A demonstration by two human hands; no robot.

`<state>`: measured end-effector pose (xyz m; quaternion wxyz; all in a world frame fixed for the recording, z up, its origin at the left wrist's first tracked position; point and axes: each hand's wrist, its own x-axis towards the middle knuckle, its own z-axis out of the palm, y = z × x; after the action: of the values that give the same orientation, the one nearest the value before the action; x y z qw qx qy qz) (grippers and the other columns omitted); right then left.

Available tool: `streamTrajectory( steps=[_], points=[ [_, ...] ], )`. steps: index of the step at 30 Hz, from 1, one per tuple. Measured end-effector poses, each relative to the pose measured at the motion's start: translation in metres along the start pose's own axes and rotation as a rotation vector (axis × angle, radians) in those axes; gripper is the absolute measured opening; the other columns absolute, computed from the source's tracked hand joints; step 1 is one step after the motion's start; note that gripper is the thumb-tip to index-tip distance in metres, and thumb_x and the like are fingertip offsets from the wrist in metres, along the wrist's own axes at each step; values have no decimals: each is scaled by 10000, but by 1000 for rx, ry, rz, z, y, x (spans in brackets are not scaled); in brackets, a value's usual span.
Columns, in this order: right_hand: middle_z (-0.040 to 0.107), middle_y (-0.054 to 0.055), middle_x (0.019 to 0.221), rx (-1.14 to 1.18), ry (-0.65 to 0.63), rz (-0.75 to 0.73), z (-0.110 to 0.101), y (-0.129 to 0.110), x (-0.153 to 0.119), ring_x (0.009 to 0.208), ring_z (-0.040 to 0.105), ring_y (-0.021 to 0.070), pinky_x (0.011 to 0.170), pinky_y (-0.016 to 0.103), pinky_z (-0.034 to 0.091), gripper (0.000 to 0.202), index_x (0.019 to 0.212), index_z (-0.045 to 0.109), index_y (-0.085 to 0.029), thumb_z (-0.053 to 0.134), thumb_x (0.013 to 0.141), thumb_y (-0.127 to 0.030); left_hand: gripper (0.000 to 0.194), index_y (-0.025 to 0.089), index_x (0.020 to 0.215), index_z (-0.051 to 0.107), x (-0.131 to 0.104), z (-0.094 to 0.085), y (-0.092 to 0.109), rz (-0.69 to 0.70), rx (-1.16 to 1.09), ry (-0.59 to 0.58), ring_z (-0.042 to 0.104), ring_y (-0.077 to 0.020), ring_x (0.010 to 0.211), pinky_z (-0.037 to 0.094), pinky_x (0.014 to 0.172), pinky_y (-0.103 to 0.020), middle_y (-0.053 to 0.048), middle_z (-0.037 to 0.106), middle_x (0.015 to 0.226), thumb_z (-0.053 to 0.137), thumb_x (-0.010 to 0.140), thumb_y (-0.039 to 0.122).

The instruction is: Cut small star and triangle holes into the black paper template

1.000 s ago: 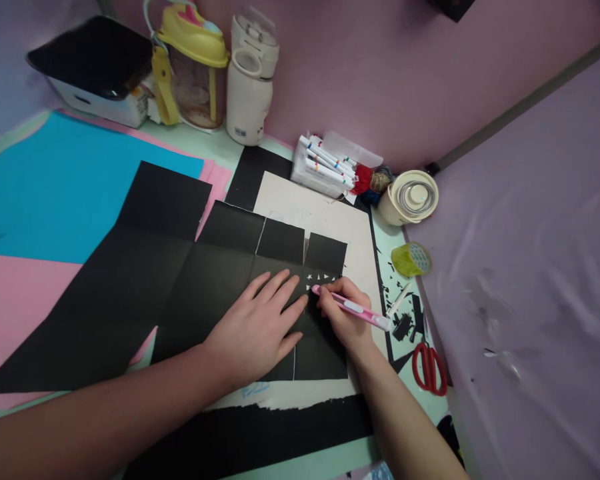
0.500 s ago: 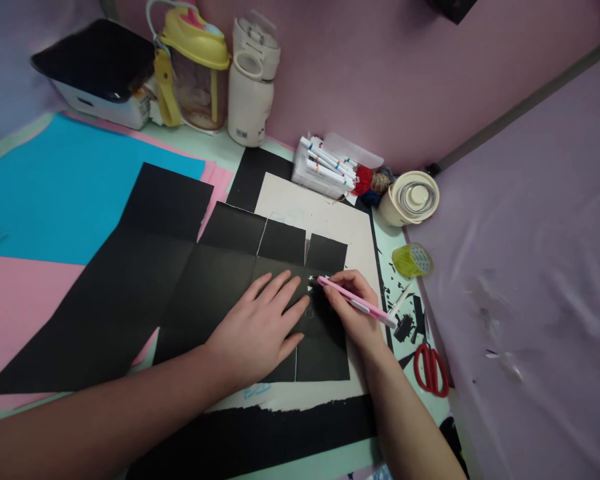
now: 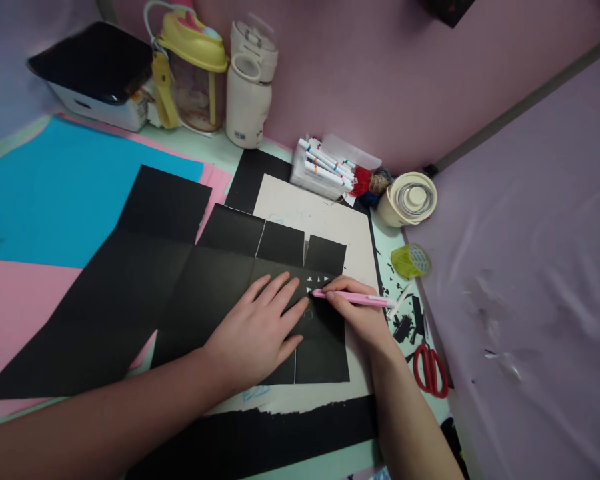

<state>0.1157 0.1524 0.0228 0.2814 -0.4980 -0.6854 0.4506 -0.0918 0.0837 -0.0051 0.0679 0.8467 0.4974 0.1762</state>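
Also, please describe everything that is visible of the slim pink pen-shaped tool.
The slim pink pen-shaped tool looks like plastic, with a paler rear end. The right hand holds it like a pen, at a low slant, its front end pointing left over the creased black paper sheet, beside a small white triangular mark. Whether its tip touches the sheet cannot be told.

From close above, the head-worn camera looks forward and down across the desk (image 3: 215,148) toward the wall (image 3: 355,80).

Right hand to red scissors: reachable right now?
Probably yes: the red scissors lie beside the right forearm, handles uncovered, but the right hand holds a pink pen-like tool it may need to put down.
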Motion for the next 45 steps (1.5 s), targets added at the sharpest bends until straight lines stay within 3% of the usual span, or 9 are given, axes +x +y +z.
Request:
streamTrajectory(
  steps=[28,32,35,40,45],
  points=[
    [678,3,732,28,115,42,-5,14,2,675,589,138,617,254,436,100,788,717,-214,680,835,-294,467,209,1321,572,-2,1,-1,-2,3,3,351,-312,1391,238,1146,-470,-120,470,1461,509,934,462],
    [710,27,893,89,190,-40,0,18,3,696,620,146,627,271,487,184,1007,710,-238,683,839,-307,465,208,1322,570,-1,2,0,-2,7,2,353,-312,1390,232,1147,-467,-119,469,1462,500,939,462],
    [701,48,1031,11,246,-120,6,19,3,683,639,143,660,303,527,279,1144,665,-252,644,868,-285,464,209,1322,568,-2,2,0,-1,18,-3,352,-310,1390,235,1143,-466,-121,467,1463,492,941,463],
    [685,38,974,-213,194,-304,14,17,6,922,642,207,847,370,505,183,1040,650,-256,663,862,-216,463,216,1328,559,-1,1,0,-4,32,-18,339,-307,1398,236,1141,-466,-118,458,1471,487,943,463],
    [653,32,909,-302,149,-343,19,14,8,884,617,210,800,361,496,159,984,623,-253,649,856,-162,463,210,1325,559,-1,0,0,-5,32,-18,337,-305,1399,227,1144,-462,-119,457,1471,475,947,464]
  ],
)
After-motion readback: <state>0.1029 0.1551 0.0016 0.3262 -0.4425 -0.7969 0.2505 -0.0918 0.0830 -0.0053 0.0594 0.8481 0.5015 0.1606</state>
